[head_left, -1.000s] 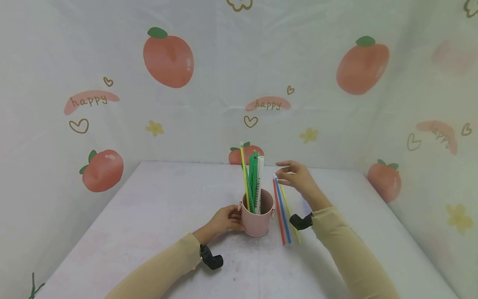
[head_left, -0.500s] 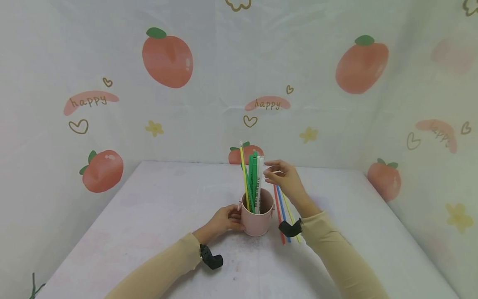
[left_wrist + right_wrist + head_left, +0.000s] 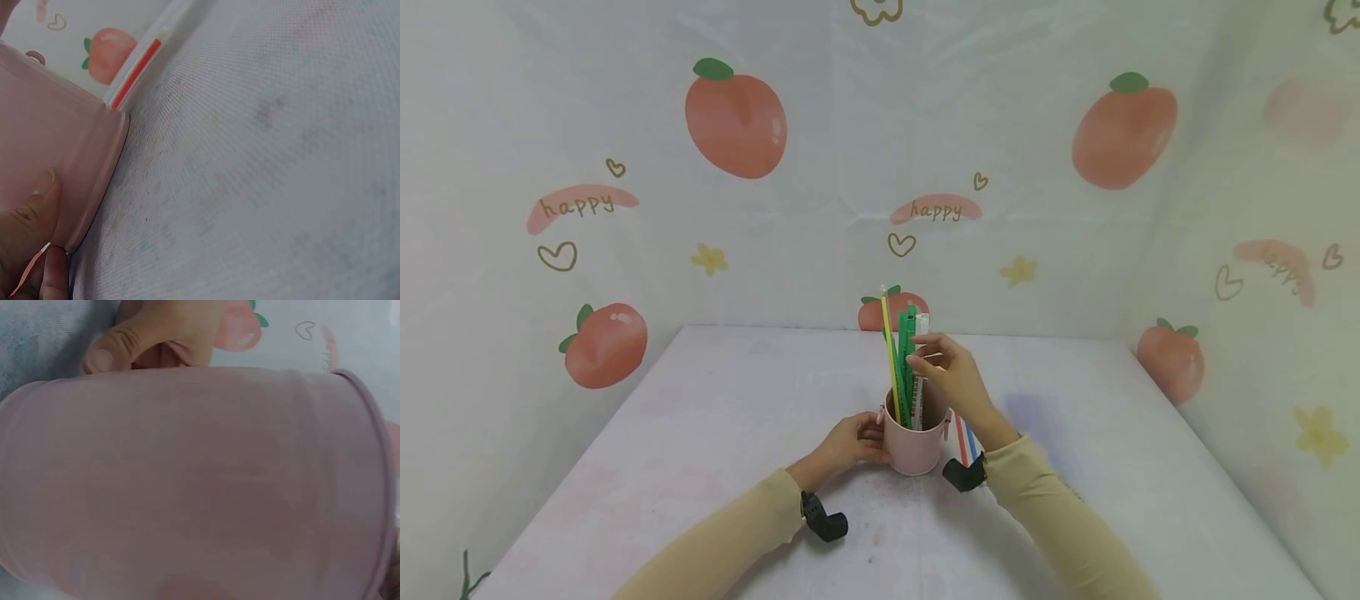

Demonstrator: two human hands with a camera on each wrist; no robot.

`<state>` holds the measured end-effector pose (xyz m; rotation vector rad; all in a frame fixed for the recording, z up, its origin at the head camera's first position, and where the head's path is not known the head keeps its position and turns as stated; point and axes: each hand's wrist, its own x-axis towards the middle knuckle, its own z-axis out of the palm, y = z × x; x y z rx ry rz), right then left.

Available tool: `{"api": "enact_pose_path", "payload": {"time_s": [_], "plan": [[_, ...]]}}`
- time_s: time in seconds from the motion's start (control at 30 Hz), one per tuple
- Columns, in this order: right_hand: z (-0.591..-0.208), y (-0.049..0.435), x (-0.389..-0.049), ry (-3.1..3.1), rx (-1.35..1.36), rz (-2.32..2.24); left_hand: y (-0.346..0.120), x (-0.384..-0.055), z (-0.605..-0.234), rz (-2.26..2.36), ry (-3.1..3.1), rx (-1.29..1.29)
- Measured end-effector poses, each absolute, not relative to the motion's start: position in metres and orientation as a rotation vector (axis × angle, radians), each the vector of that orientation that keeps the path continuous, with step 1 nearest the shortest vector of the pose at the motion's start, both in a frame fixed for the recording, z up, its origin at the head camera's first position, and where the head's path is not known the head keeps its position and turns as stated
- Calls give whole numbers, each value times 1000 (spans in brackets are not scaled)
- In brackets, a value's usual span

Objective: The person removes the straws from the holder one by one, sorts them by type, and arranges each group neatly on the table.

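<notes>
Pink pail, upright on pale table; gripped at its side by left hand, thumb and fingers curled round wall. Inside, standing: slim yellow stick, green sticks, white stick; dark print on green and white, too small to read. Right hand at white stick, fingers bent; pinching or not, cannot tell. Beside pail: red stick, blue stick. Backdrop: "happy" lettering, repeated.

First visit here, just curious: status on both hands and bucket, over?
Left hand holding pink bucket. Right hand by its sticks, grip unclear. Nothing visibly blocking.
</notes>
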<state>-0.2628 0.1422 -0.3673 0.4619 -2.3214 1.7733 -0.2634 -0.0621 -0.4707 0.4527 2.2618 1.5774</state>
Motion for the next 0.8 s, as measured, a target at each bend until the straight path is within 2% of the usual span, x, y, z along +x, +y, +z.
{"api": "enact_pose_path", "payload": {"time_s": [0.8], "plan": [[-383, 120, -264, -2338, 331, 1636, -63, -262, -472, 1596, 2278, 479]]}}
